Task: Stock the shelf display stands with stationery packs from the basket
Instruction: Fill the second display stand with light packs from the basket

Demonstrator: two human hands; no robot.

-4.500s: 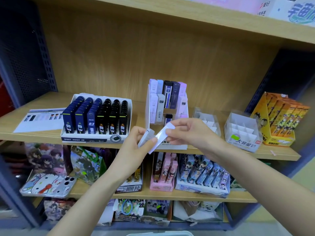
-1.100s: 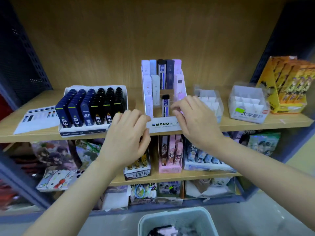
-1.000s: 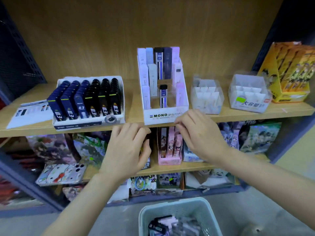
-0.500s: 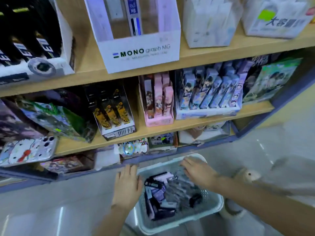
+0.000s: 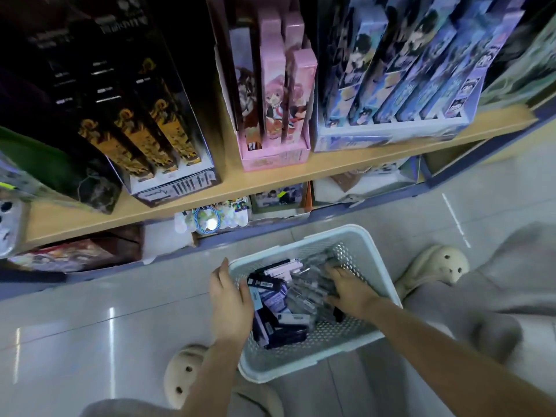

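On the wooden shelf [image 5: 270,179] a black-and-gold display box [image 5: 144,115] stands at the left, a pink box [image 5: 276,100] beside it and a blue box [image 5: 406,70] further right. Below them, on the tiled floor [image 5: 90,311], one pale slipper [image 5: 186,374] lies near the left forearm. The left hand [image 5: 230,305] straddles the left rim of the pale blue basket [image 5: 301,368], thumb outside and fingers inside, holding that rim. The stationery packs [image 5: 279,299] lie in a loose heap inside the basket, dark and lilac ones to the left and clear ones to the right. The right hand [image 5: 349,288] lies palm-down on the clear packs; its fingertips are buried in the blurred pile, so I cannot tell whether it grasps one. The other slipper [image 5: 442,263] sits just beyond the basket's right side.
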